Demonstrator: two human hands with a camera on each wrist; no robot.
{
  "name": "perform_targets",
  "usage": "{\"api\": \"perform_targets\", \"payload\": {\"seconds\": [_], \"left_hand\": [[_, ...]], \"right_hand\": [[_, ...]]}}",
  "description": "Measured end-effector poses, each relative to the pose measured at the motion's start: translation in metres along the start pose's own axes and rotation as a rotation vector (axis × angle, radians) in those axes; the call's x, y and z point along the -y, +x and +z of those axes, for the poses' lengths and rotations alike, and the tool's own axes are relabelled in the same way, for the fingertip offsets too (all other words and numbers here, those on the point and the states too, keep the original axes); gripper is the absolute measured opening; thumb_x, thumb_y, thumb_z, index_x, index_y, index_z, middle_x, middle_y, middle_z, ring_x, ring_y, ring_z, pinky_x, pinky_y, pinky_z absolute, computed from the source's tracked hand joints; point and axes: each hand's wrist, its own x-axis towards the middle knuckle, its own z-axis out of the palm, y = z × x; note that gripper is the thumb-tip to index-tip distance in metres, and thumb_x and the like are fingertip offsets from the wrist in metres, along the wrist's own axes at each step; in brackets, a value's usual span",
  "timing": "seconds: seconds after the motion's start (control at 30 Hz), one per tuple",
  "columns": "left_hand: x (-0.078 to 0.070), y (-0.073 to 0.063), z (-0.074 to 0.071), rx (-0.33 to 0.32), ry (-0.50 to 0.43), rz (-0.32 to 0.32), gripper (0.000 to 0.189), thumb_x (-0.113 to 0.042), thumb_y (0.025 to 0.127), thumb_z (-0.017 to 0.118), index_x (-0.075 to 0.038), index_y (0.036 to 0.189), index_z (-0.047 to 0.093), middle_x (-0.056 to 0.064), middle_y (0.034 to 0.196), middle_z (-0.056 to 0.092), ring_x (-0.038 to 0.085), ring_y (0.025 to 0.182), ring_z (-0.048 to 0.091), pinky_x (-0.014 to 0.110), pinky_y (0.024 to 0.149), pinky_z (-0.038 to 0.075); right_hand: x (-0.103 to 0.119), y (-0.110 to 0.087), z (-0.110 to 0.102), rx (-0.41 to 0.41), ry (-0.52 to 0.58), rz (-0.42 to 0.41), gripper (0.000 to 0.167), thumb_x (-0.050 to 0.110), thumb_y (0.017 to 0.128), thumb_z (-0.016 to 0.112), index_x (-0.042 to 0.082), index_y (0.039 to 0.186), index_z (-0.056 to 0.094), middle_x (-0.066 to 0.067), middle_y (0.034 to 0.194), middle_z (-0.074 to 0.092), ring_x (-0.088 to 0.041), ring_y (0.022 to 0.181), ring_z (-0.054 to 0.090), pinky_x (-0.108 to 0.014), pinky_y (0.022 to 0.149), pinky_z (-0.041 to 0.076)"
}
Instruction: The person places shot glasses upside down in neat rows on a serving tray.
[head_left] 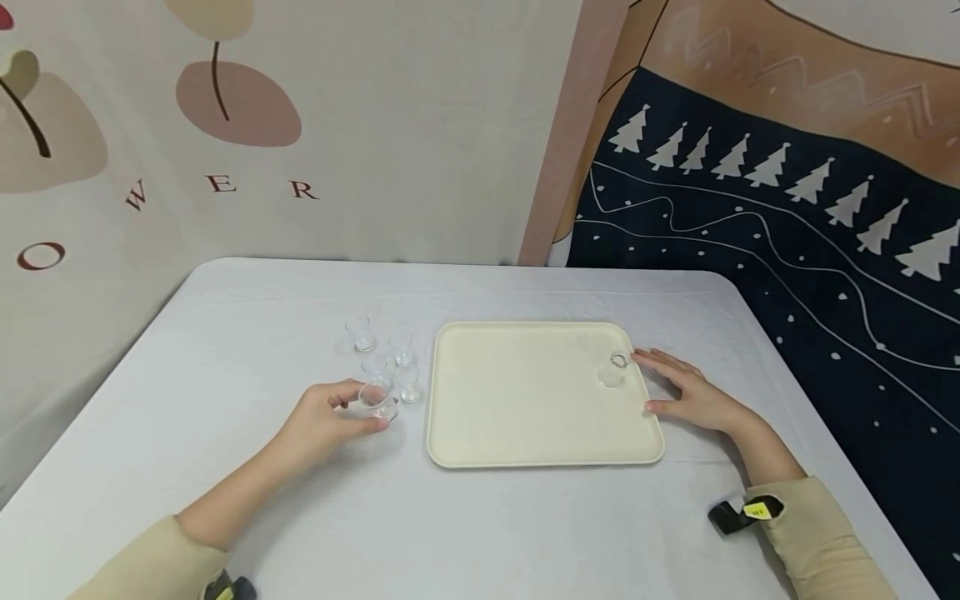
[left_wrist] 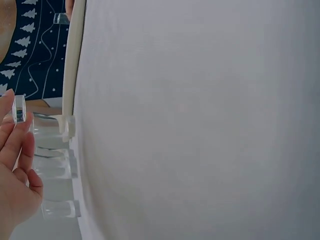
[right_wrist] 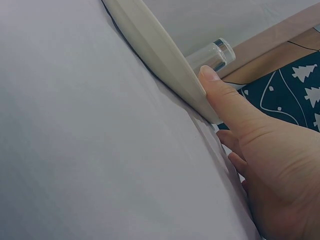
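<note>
Sleeve (head_left: 153, 562) foremost, left hand (head_left: 324, 417) pinches a glass (head_left: 381, 403), perhaps tilted: level it gently! Right hand (head_left: 693, 400), relaxed, touches tray (head_left: 525, 400).

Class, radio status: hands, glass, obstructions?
Left hand holding clear glass. Right hand touching tray at right rim. Other glasses clustered close by, possible snag.

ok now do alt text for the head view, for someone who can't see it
A person's left hand holds a small glass near several other clear glasses on a white table. To their right lies a cream tray with one upturned glass; the right hand is at its right edge.
</note>
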Motion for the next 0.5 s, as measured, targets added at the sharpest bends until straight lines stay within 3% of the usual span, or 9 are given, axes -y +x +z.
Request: {"api": "perform_targets", "payload": {"seconds": [0.27,0.5], "left_hand": [[-0.017,0.011,0.007,-0.043,-0.008,0.026,0.030,-0.024,0.074,0.084,-0.011,0.099,0.073,0.001,0.098,0.067,0.026,0.092,0.045,0.036,0.073,0.038],[-0.031,0.021,0.016,-0.082,-0.089,0.051,0.030,-0.020,0.074,0.084,-0.007,0.098,0.073,0.003,0.101,0.068,0.029,0.093,0.045,0.037,0.075,0.037]], "right_hand": [[-0.001,0.000,0.000,-0.001,0.001,-0.005,0.078,0.032,0.082,0.075,0.014,0.148,0.037,-0.021,0.152,0.026,-0.047,0.139,0.010,-0.072,0.100,0.003],[-0.004,0.001,0.000,-0.001,0.004,-0.016,0.078,0.032,0.082,0.075,0.015,0.148,0.037,-0.019,0.153,0.026,-0.045,0.139,0.011,-0.071,0.101,0.002]]}}
